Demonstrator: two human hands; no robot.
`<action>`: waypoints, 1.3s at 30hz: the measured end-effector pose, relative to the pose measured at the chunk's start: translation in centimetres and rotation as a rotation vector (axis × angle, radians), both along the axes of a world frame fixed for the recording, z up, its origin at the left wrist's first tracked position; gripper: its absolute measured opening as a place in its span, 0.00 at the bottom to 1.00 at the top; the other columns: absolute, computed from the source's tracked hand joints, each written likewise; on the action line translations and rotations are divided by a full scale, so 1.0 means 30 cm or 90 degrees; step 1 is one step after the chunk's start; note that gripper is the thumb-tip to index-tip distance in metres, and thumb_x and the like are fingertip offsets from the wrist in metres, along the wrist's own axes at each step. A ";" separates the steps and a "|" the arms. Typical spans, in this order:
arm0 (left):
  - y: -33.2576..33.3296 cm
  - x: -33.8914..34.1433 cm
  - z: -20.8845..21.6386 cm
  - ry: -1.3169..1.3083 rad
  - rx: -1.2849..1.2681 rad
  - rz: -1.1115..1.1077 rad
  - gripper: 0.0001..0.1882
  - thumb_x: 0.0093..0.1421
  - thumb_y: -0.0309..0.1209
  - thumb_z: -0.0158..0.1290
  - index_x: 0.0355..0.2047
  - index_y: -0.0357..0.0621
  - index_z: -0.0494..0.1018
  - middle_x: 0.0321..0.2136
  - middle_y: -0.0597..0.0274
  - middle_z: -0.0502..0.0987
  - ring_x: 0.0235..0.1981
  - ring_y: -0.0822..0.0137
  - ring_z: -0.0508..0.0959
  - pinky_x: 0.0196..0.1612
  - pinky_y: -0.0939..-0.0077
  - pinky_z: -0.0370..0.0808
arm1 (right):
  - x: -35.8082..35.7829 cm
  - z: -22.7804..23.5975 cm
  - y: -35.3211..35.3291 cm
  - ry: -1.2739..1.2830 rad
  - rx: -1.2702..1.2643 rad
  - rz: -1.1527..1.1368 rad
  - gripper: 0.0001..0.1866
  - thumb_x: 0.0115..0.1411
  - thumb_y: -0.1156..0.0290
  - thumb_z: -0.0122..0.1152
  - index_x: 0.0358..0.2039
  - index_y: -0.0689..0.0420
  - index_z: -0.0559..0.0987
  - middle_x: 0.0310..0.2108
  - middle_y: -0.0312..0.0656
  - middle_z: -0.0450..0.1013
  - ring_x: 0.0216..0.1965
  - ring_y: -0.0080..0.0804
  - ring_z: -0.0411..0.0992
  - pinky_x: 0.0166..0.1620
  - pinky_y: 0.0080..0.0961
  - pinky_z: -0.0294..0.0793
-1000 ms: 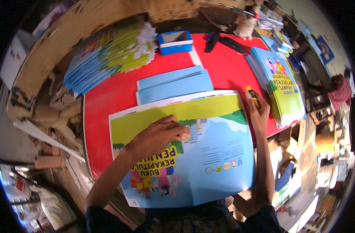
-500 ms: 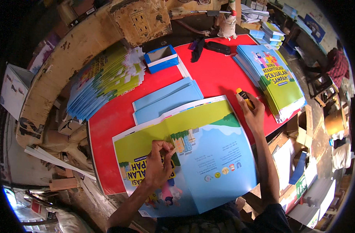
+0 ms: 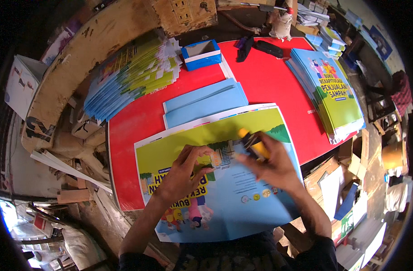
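Fingers (image 3: 198, 151) over sheet (image 3: 238, 212) with upside-down lettering (image 3: 195, 192)

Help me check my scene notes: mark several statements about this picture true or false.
1. The right hand holds a yellow-and-black handheld tool. True.
2. The left hand is over the small blue-and-white open-topped box. False: it is over the large green-and-blue printed paper sheet.
3. The box stands on the glossy red tabletop. True.
4. The fanned pile of green-and-blue printed papers lies toward the right. False: it lies toward the left.
5. The oblong black case lies inside the box. False: it lies on the tabletop, right of the box.
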State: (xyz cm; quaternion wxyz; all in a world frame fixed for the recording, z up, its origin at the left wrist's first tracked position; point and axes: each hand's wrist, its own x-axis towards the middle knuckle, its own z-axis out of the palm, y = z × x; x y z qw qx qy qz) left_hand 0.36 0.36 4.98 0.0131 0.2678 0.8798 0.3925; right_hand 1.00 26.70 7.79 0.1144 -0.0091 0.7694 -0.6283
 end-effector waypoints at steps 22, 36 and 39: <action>0.054 0.045 -0.100 -0.047 0.191 0.167 0.11 0.67 0.24 0.55 0.41 0.39 0.62 0.35 0.52 0.74 0.38 0.58 0.78 0.46 0.62 0.76 | 0.029 -0.140 -0.114 0.150 0.220 0.023 0.37 0.42 0.55 0.87 0.44 0.65 0.75 0.36 0.57 0.80 0.41 0.58 0.80 0.44 0.42 0.80; 0.235 -0.861 0.006 0.388 0.162 0.336 0.07 0.64 0.25 0.59 0.40 0.46 0.72 0.29 0.55 0.82 0.31 0.47 0.83 0.32 0.51 0.76 | 0.031 -0.099 -0.133 0.134 0.182 0.011 0.31 0.42 0.61 0.88 0.40 0.65 0.79 0.35 0.51 0.83 0.38 0.42 0.84 0.49 0.33 0.83; 0.192 -0.993 -0.023 0.367 0.107 0.418 0.11 0.64 0.24 0.57 0.46 0.49 0.76 0.34 0.53 0.84 0.36 0.44 0.84 0.38 0.47 0.78 | 0.032 -0.125 -0.159 0.186 0.107 0.037 0.31 0.43 0.62 0.88 0.41 0.65 0.80 0.36 0.49 0.83 0.40 0.42 0.84 0.50 0.34 0.83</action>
